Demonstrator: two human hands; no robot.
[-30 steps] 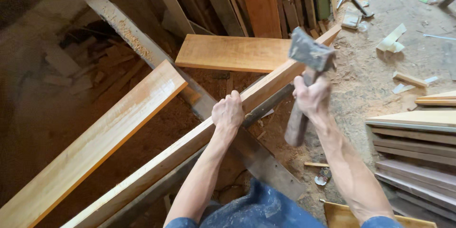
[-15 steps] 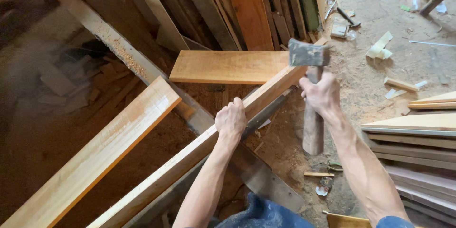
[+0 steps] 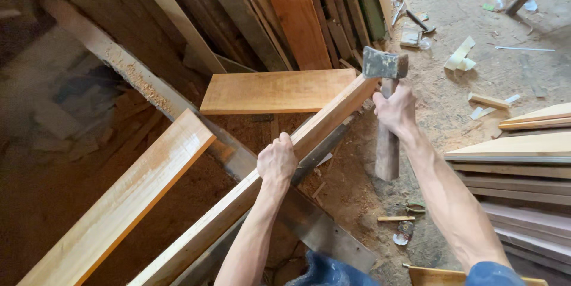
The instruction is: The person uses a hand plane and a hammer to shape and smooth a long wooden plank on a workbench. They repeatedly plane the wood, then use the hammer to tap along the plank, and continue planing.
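Head view: left hand (image 3: 276, 159) fingers clamped on smooth plank (image 3: 250, 188), right hand (image 3: 394, 107) fingers round rough-handled hatchet (image 3: 385, 66)

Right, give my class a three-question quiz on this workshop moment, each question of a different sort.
1. True or false: the right hand grips the hammer close under its head.
2. Which hand rests on the long plank? A left, B right, C neither.
3. Fill in: stacked boards lie to the person's ____ side.

Key: 1 true; 2 A, the left hand; 3 right.
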